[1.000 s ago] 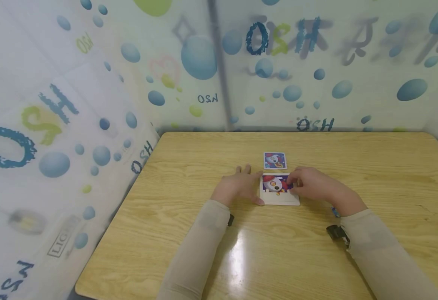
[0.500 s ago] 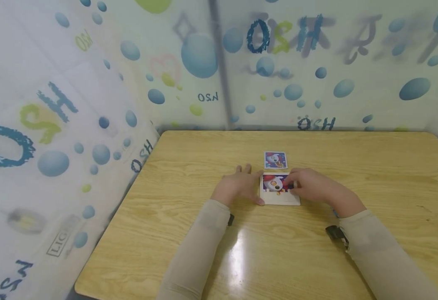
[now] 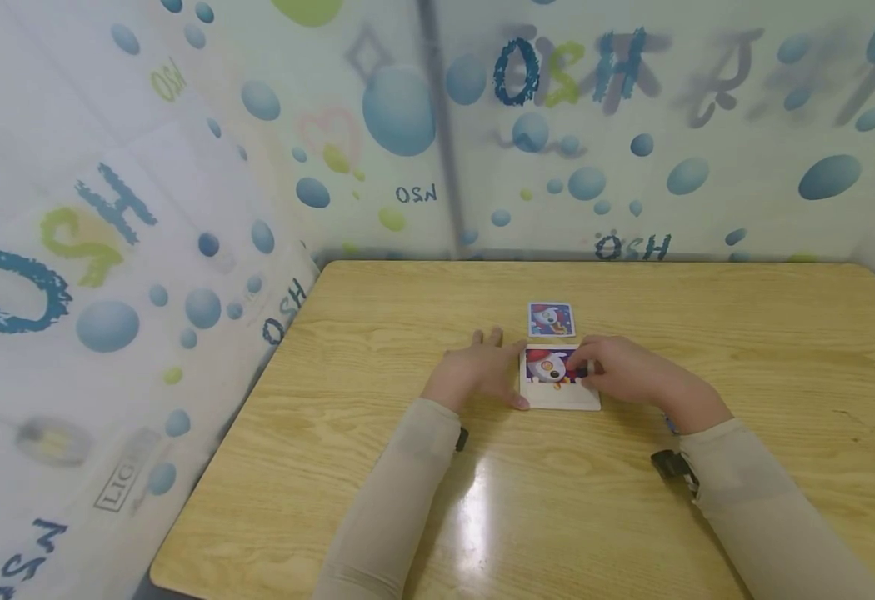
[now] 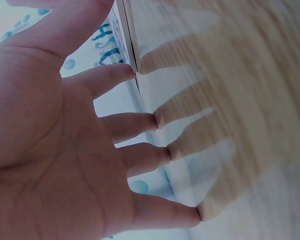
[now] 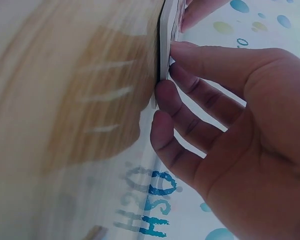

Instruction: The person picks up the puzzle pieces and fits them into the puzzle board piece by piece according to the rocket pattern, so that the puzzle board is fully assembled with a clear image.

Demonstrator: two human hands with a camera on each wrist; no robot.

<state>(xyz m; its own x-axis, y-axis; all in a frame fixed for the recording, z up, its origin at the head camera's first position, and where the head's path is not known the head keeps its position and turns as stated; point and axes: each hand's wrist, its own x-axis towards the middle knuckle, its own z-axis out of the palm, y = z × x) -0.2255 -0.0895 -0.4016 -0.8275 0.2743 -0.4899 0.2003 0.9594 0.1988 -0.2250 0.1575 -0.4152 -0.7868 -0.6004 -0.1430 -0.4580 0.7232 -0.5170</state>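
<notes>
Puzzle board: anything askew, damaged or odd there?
Nothing stands out. The puzzle board lies flat, its lower strip bare, which looks unfinished rather than damaged. The right hand hides part of it, so I can't check there.

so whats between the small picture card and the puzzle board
A thin strip of bare tabletop, seen in the head view; the picture card lies just beyond the puzzle board, not touching it.
</notes>
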